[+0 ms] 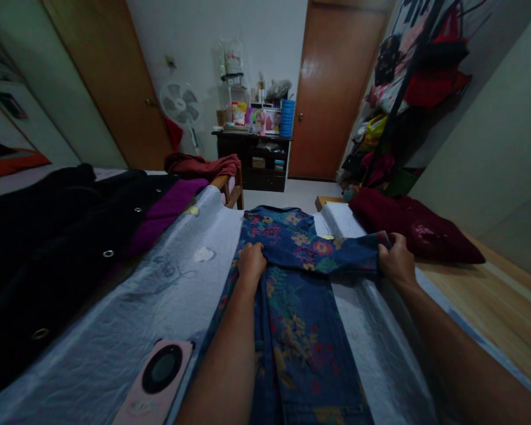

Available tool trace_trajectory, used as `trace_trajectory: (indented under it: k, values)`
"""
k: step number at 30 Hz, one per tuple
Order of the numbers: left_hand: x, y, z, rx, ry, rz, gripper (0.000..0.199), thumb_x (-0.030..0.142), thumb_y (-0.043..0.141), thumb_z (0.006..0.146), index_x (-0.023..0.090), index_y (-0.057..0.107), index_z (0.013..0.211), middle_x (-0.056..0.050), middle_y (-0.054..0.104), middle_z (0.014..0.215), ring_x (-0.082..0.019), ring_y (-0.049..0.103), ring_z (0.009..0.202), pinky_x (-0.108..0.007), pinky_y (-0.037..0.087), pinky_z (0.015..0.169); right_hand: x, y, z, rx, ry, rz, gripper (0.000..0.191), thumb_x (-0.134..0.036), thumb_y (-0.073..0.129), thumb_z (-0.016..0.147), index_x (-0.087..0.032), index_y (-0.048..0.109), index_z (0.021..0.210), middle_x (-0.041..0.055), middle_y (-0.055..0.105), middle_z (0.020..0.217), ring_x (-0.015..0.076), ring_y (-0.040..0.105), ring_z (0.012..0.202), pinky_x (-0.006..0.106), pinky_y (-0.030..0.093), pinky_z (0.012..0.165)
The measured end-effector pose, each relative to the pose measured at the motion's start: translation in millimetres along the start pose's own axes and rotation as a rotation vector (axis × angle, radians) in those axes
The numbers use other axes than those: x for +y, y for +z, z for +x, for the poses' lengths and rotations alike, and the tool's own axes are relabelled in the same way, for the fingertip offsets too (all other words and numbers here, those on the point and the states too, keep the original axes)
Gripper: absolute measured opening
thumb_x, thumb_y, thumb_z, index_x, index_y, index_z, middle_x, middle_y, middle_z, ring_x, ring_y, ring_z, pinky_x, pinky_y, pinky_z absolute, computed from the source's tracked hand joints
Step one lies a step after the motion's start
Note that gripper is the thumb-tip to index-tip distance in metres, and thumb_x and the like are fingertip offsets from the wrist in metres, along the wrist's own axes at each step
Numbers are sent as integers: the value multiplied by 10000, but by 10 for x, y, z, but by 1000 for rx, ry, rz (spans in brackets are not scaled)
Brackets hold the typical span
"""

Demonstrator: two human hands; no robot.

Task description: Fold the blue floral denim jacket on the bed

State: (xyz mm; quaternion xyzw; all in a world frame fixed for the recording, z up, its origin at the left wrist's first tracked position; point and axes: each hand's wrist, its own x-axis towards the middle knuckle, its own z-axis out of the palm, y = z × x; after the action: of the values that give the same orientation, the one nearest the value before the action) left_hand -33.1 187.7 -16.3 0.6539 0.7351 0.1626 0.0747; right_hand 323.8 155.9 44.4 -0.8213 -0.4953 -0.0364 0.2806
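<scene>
A dark blue floral jacket (298, 307) lies lengthwise on the pale bedspread (177, 295), its collar end away from me. One sleeve (331, 254) is stretched across to the right. My right hand (397, 260) pinches the cuff end of that sleeve. Near the other end of the sleeve, my left hand (251, 262) is closed on the jacket's fabric, and the fingertips are partly hidden. My left forearm covers part of the jacket's left side. A pink phone (157, 378) with a round black camera ring lies face down to the left of that forearm.
A black garment with metal eyelets (71, 248) and a purple cloth (163, 212) lie at left. A folded maroon garment (416, 227) rests on the wooden boards (491, 295) at right. Beyond the bed are a fan (181, 103), a dark cabinet (230, 153) and a door (331, 94).
</scene>
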Motion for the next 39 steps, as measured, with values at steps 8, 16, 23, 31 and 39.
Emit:
trace_trajectory:
  k: [8, 16, 23, 31, 39]
  values:
    - [19, -60, -4, 36, 16, 5, 368, 123, 434, 863, 239, 673, 1118, -99, 653, 1083, -250, 608, 1038, -364, 481, 917, -213, 3, -79, 162, -71, -289, 568, -347, 568, 841, -75, 433, 1322, 267, 494, 1275, 409, 478, 1164, 471, 412, 886]
    - [17, 11, 24, 10, 117, -30, 389, 225, 529, 870, 239, 579, 1256, -65, 536, 1411, -256, 405, 1353, -424, 319, 1122, -1490, 807, -538, -320, -471, 93, 447, -218, 373, 932, -90, 482, 1347, 193, 526, 1365, 270, 453, 1283, 368, 333, 1073]
    - [19, 149, 35, -210, 34, 51, 563, 397, 419, 923, 253, 389, 1466, -82, 277, 1597, -345, 185, 1472, -534, 189, 1166, -1639, 1278, -954, -413, -267, -20, 637, -491, 419, 942, -156, 361, 1480, 167, 288, 1569, 363, 189, 1453, 530, 128, 1147]
    - [59, 145, 30, -265, -56, 55, 638, 483, 402, 894, 299, 339, 1501, -68, 184, 1627, -403, 107, 1476, -544, 148, 1170, -1455, 1232, -740, -535, -141, -128, 682, -632, 327, 927, -242, 390, 1483, 130, 248, 1591, 352, 179, 1456, 517, 101, 1138]
    - [86, 133, 14, -237, -57, 74, 641, 476, 409, 886, 292, 347, 1497, -90, 202, 1620, -428, 124, 1466, -561, 163, 1156, -1237, 1309, -703, -352, -240, -141, 586, -498, 366, 962, -178, 435, 1447, 157, 359, 1536, 311, 306, 1410, 434, 222, 1111]
